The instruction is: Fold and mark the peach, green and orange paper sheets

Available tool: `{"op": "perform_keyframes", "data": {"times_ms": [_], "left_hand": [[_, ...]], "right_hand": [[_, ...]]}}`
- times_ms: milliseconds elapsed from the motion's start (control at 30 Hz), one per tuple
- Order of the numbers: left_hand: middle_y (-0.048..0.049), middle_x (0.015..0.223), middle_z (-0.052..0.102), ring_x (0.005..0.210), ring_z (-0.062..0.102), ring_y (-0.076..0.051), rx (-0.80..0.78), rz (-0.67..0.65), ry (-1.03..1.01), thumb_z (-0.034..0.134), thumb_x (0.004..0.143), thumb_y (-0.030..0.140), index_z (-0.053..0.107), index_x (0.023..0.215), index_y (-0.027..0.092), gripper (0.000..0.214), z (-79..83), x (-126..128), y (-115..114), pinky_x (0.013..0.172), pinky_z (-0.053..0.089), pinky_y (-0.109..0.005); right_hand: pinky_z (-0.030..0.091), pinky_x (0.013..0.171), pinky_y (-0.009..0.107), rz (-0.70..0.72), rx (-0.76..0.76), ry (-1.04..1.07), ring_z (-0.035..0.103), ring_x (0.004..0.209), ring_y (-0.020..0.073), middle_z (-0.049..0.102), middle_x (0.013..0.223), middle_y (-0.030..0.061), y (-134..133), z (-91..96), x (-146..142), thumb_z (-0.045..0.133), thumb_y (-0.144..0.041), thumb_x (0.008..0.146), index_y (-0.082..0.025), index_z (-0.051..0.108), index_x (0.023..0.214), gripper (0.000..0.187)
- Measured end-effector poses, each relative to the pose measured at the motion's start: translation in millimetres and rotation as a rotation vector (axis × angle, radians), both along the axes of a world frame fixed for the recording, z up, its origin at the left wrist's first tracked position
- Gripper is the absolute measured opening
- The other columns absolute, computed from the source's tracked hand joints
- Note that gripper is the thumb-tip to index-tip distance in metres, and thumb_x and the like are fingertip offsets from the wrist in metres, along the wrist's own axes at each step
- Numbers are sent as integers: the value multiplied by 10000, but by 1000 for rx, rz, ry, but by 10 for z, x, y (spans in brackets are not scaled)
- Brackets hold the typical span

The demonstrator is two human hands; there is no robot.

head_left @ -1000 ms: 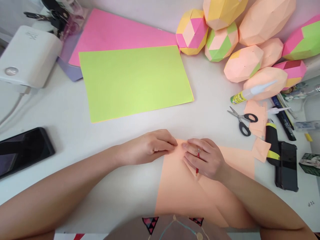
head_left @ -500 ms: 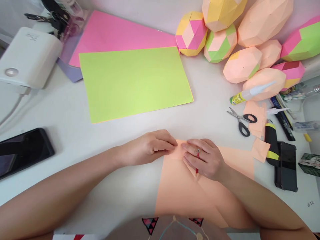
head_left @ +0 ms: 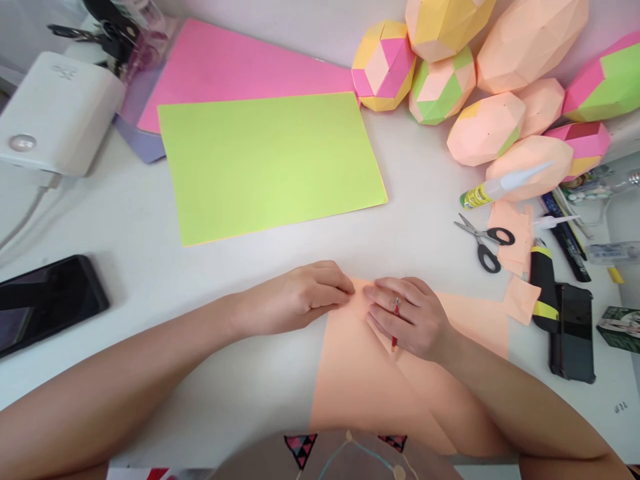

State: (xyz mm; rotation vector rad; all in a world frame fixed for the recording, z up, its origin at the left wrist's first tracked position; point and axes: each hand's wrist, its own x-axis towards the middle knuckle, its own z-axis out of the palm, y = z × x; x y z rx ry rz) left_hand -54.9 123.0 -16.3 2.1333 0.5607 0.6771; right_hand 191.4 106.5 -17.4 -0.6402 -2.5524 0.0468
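Observation:
A large peach paper sheet (head_left: 360, 380) lies on the white table in front of me, with a crease or flap edge running diagonally across it. At its upper left corner, my left hand (head_left: 320, 293) is closed, with the fingertips pinched together on the paper. My right hand (head_left: 410, 317) rests on the sheet just to the right, fingers bent and tips touching the paper near the left fingertips. A red pencil (head_left: 394, 343) is threaded between the right fingers, its pointed end toward me. Whatever lies under the right palm is hidden.
Green paper (head_left: 275, 167) lies ahead over pink paper (head_left: 225, 67). Several faceted paper shapes (head_left: 384, 65) stand at the back right. Scissors (head_left: 483, 241), a glue bottle (head_left: 477, 197), paper scraps (head_left: 521, 300) and a cutter (head_left: 545, 287) are on the right. A phone (head_left: 50, 303) lies left, below a white device (head_left: 60, 113).

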Motion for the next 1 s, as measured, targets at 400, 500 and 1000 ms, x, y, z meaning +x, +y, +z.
{"op": "perform_keyframes", "data": {"times_ms": [400, 500, 1000], "left_hand": [[-122, 1022, 671, 896, 595, -183, 335, -52, 421, 386, 904, 18, 657, 783, 119, 314, 223, 57, -167, 702, 531, -283], [-165, 1124, 655, 967, 616, -240, 609, -6, 693, 470, 827, 35, 687, 924, 98, 245, 279, 175, -444, 719, 551, -330], [-211, 1143, 665, 1012, 647, -309, 881, 161, 753, 508, 802, 143, 680, 1043, 22, 320, 150, 311, -674, 832, 553, -379]], "right_hand": [[503, 672, 308, -15, 2, -16, 624, 955, 189, 727, 926, 31, -9, -10, 7, 707, -96, 787, -177, 593, 774, 141], [510, 673, 326, -2, -10, -9, 626, 957, 205, 728, 989, 52, -10, -13, 15, 714, -81, 776, -168, 606, 778, 139], [510, 677, 317, -16, -31, 0, 623, 945, 192, 727, 870, 34, -8, -4, 2, 699, -60, 783, -173, 616, 730, 149]]}}
